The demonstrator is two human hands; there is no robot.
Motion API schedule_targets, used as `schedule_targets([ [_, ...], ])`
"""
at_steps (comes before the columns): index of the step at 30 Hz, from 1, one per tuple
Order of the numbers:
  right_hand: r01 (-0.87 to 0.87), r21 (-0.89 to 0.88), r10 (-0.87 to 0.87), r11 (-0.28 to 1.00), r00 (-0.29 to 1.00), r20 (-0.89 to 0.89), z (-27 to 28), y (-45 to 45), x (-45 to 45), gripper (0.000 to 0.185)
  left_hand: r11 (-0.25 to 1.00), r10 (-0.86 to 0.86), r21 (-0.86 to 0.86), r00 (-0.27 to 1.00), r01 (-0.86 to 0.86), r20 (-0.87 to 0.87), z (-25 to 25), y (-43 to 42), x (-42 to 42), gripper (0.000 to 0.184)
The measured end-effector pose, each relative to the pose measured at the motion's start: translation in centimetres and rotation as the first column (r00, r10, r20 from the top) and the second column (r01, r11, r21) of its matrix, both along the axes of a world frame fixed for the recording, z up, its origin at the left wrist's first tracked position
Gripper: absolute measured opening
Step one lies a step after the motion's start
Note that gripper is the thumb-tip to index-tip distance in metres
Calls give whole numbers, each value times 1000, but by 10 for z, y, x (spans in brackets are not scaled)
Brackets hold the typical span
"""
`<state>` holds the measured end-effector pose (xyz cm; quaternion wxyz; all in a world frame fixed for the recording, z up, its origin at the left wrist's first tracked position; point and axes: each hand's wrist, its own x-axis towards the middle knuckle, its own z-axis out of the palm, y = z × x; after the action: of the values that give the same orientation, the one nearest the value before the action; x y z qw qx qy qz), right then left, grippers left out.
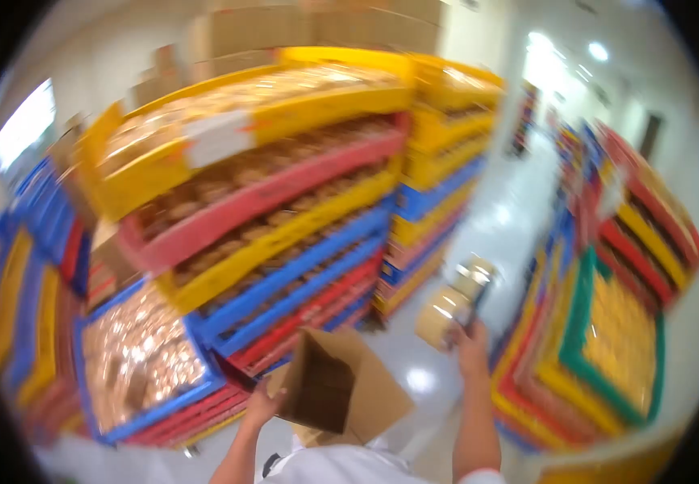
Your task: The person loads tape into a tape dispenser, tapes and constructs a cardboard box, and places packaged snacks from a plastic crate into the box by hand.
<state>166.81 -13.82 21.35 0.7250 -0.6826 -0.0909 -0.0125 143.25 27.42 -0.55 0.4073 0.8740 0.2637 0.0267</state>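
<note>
My left hand (266, 401) grips the side of an open cardboard box (382, 395), its dark inside facing up and its flaps spread. To the right, my right hand (469, 343) is closed around a tape dispenser (474, 300) that carries a wide roll of tape (441, 315). A second round, shiny part of it shows at the top. The dispenser is held apart from the box, over the pale floor. Motion blur softens the details of both hands.
Tall stacks of yellow, red and blue crates (277, 189) with wrapped goods stand ahead. A blue crate (204, 387) lies at the left, a green crate (569, 347) at the right. Between the stacks runs a shiny floor aisle (499, 214). Cardboard boxes (261, 30) are behind.
</note>
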Motion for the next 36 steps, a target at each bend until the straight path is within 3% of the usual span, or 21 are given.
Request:
schedule_targets([
  [2,-14,52,11,999,999,43,40,18,-4,40,999,11,30,1000,-11,20,25,-9,4,76],
  [6,-140,-162,179,977,949,260,128,76,1,32,996,83,25,996,-83,30,30,-6,4,76],
  [7,-145,-121,185,982,855,485,136,100,13,31,996,88,20,995,-89,50,35,-5,-1,76],
  [9,-101,-315,270,944,783,561,188,141,17,30,993,106,48,990,-111,93,22,6,-12,74],
  [10,-203,-272,316,941,814,487,228,169,1,30,990,126,45,987,-131,98,16,14,-21,74],
  [11,-80,-349,305,934,686,661,242,197,20,31,990,136,29,981,-141,137,12,21,-30,73],
  [12,-111,-363,333,925,697,636,269,225,18,29,988,148,9,974,-152,172,8,24,-40,73],
  [13,-66,-386,343,920,611,713,288,254,29,29,981,193,-4,966,-195,172,16,25,-52,70],
  [15,-150,-458,431,876,669,606,331,308,32,30,963,270,-60,948,-263,171,11,38,-72,68],
  [16,-116,-416,391,902,630,671,341,344,43,35,943,329,-104,929,-315,168,2,45,-86,66],
  [17,-71,-474,394,877,672,627,353,378,68,37,946,322,-65,914,-316,246,-15,54,-98,62],
  [18,-100,-502,442,859,638,630,364,409,94,38,924,380,-135,899,-358,216,19,49,-112,61],
  [19,-35,-564,465,825,609,643,376,436,118,41,916,401,-111,893,-386,203,5,56,-126,60],
  [20,-101,-607,529,788,613,586,383,453,125,46,889,457,-134,867,-438,200,20,54,-140,60],
  [21,-184,-635,576,750,653,492,386,469,125,33,870,493,-144,845,-472,206,3,57,-155,57],
  [22,-224,-702,618,676,692,374,389,479,123,33,830,556,-161,813,-533,172,10,58,-172,57],
  [24,-318,-728,666,607,704,246,396,493,144,34,821,549,-187,836,-540,-3,32,60,-189,55],
  [25,-338,-733,687,590,687,236,393,500,142,34,804,572,-193,820,-563,-13,24,58,-200,55],
  [27,-390,-587,603,709,767,219,389,508,143,37,815,568,-141,823,-562,1,6,56,-217,54],
  [32,-343,-676,609,652,768,199,397,507,174,37,788,606,-146,795,-598,17,-2,35,-231,54],
  [36,-226,-572,548,788,682,485,395,511,176,43,780,626,-83,772,-620,113,12,-8,-226,53],
])
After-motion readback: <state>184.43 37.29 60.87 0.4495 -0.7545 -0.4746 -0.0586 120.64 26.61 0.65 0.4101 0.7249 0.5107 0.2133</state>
